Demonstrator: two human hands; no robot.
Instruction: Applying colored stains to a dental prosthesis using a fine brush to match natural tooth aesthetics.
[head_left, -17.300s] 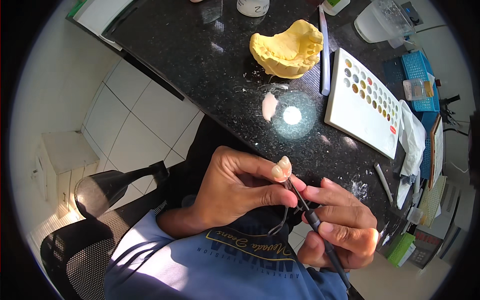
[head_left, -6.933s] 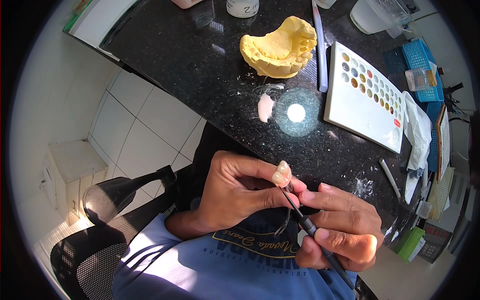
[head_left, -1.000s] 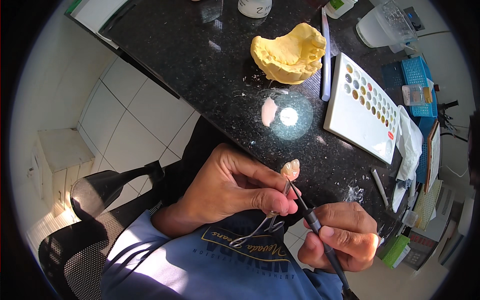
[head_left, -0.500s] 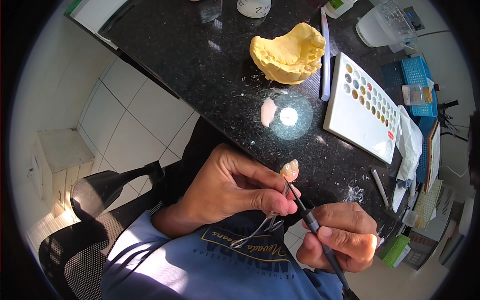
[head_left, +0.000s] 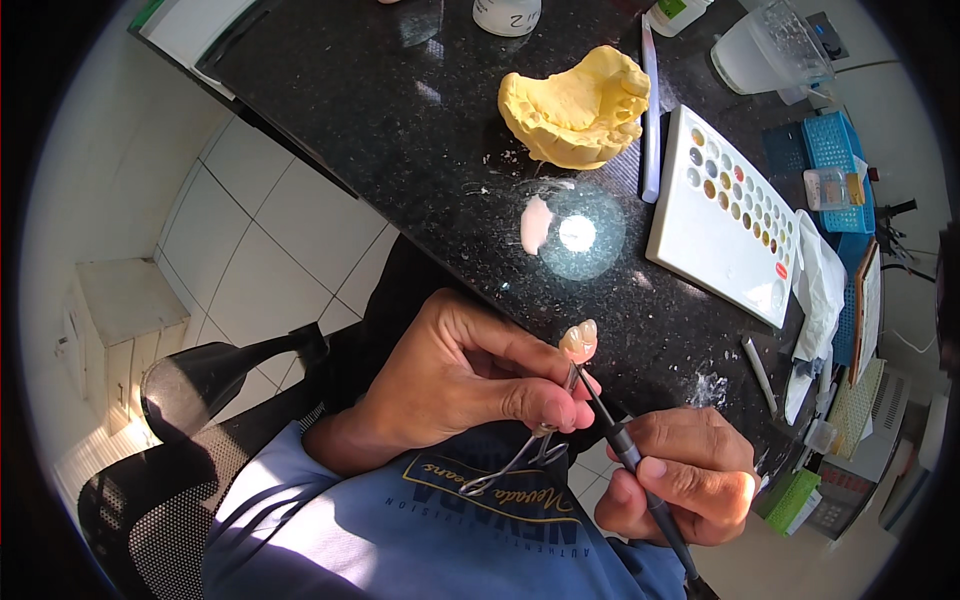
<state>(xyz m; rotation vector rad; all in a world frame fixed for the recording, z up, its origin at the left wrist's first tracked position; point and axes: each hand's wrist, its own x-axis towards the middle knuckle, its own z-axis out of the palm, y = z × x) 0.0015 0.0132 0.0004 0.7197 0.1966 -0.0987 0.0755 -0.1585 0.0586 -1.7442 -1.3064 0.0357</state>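
Observation:
My left hand [head_left: 455, 375] is closed round a pair of locking forceps [head_left: 518, 462], with its ring handles pointing down toward my shirt. Above my fingertips, at the forceps' tip, sits a small tooth-coloured dental piece [head_left: 578, 343] with several tooth shapes and a pinkish base. My right hand [head_left: 690, 475] pinches a slim tool with a dark handle [head_left: 624, 446]; its thin tip reaches just below the dental piece. Whether that tip touches it, and whether it is a brush, I cannot tell. Beyond the hands, a yellow plaster dental model [head_left: 575, 145] rests on the dark speckled worktop [head_left: 420, 160].
A pinkish-white smear of paste [head_left: 536, 225] lies beside a bright round glare. To the right is a white palette [head_left: 680, 235] with several coloured wells. Farther off stand a clear plastic jug [head_left: 765, 55], a blue basket [head_left: 835, 150] and crumpled white tissue [head_left: 818, 270].
The dental piece has turned or tilted very slightly at the forceps' tip. Both hands keep nearly the same place and hold the same tools.

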